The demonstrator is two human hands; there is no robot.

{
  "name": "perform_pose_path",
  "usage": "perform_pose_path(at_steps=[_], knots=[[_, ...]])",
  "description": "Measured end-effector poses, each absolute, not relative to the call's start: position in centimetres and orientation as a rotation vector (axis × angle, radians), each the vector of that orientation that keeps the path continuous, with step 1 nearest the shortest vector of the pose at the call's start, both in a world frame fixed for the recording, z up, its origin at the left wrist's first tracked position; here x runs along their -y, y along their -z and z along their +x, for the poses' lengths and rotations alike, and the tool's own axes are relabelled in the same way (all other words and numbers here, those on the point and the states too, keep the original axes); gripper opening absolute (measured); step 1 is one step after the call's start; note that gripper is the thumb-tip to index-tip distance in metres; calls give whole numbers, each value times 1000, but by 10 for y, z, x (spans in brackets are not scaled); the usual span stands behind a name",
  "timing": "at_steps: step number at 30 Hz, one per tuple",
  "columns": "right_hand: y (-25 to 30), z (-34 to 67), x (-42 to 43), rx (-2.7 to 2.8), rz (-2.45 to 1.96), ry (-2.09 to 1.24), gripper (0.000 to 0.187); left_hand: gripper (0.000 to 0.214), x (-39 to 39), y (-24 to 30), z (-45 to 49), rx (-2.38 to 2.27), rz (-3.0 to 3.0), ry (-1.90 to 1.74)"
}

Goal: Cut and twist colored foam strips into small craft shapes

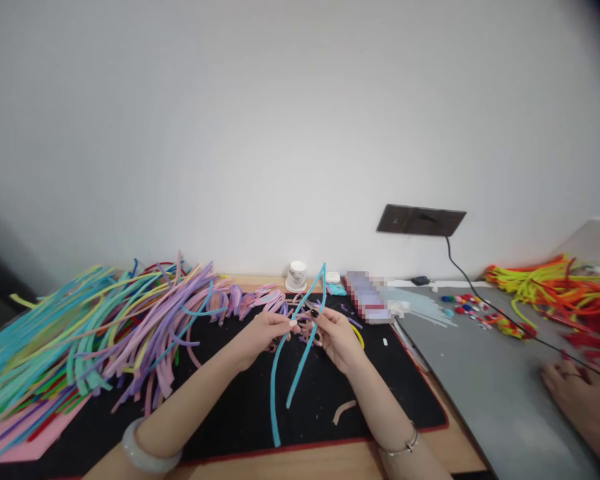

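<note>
A long blue pipe cleaner point(274, 400) is folded into a narrow upside-down V, its bend pointing up toward the wall. My left hand point(265, 335) pinches one leg of it between thumb and fingers. My right hand point(339, 339), with dark nails, is closed on the other leg. Both loose ends hang over the black mat point(230, 413). Behind my fingers lie curled pink and brown pieces, partly hidden. A short tan piece point(344, 411) rests on the mat near my right forearm.
Piles of coloured pipe cleaners point(145, 327) cover the left side. A white cup point(297, 272) stands by the wall. On the right are pompoms point(465, 305), yellow and red pipe cleaners point(540, 280), a black cable point(473, 288) and another person's hand point(580, 400) on the grey table.
</note>
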State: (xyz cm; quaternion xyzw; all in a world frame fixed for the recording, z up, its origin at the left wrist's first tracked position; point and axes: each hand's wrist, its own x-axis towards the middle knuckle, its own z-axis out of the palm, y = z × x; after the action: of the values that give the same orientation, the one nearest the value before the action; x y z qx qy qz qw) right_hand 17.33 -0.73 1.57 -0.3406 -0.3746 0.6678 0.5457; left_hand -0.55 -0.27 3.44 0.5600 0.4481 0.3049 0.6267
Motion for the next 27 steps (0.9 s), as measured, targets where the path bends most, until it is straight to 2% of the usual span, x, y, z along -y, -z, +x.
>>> perform_pose_path(at_steps=[9,13,20,27], knots=[[-4,173,0,1015,-978,-1341,23,49,-3,-12,13,-943,1475,-707],[-6,171,1,1115,-978,-1256,19,45,2,-11,14,-846,1366,-657],[-11,172,5,1117,-1035,-1292,22,35,8,-12,17,-717,1203,-547],[-8,180,-2,1062,-1052,-1113,25,32,11,-6,17,-620,1127,-536]])
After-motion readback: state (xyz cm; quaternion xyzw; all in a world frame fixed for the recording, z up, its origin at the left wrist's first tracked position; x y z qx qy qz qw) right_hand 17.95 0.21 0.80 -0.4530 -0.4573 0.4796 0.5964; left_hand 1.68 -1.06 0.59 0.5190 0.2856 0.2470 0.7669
